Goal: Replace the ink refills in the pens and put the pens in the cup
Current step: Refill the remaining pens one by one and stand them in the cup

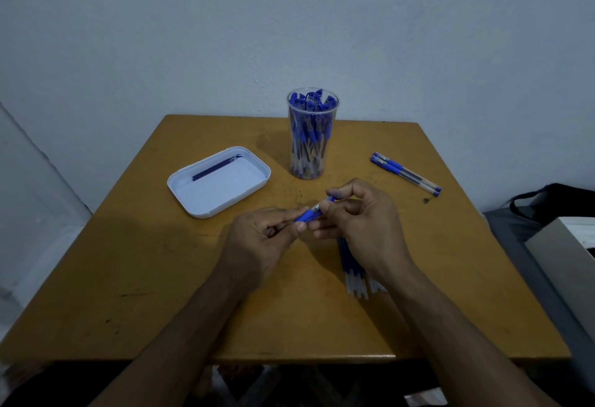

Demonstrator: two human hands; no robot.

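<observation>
From my head view I see both forearms reaching in from the bottom edge and meeting over the middle of the wooden tabletop (167, 277), the hands close together around one blue pen (311, 213). My left hand (260, 239) sits palm inward with its fingers curled, thumb and forefinger pinching the blue grip end of the pen. My right hand (360, 229) arches over from the other side, knuckles up, its fingers curled and pinching the pen's upper part, where a short silver band shows between the two hands. The pen slants up toward the right, held just above the tabletop. Partly under my right wrist lies a bundle of ink refills (354, 277), blue with clear ends; they overlap and I cannot count them. One clear plastic cup (311, 136) stands upright at the far middle of the tabletop, packed with blue-capped pens too crowded to count. Left of it, well apart from my hands, sits one white tray (219, 203) holding a single dark refill (214, 169) along its far side. To the right of the cup, two capped pens (405, 173) lie side by side, touching, pointing diagonally toward the right edge. A black bag (560, 197) and a pale box (566, 245) sit off the tabletop on the right.
</observation>
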